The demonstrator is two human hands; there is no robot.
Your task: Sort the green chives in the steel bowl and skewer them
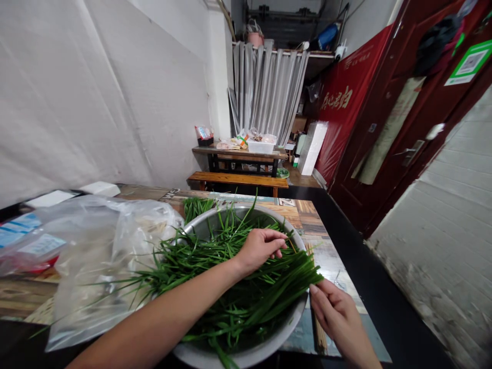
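A large metal bowl (282, 335) is heaped with long green garlic chives (230, 256). Over the heap, my left hand (259, 249) has its fingers curled into a pinch. A thin yellowish strand shows by its fingertips, but I cannot make out whether they grip it. At the bowl's right rim, my right hand (338, 310) closes thumb and fingers at the cut ends of a bunch of chives, whose blades run left across the bowl. Thin wooden skewers (320, 333) lie on the table beside the bowl, partly under my right hand.
Left of the bowl lies a clear plastic bag (96, 256), partly under chive blades. More chives (198, 207) lie behind the bowl on the patterned table (307, 215). A bench (238, 179) and another table with a white tub (261, 146) stand farther back. A door (400, 123) is at right.
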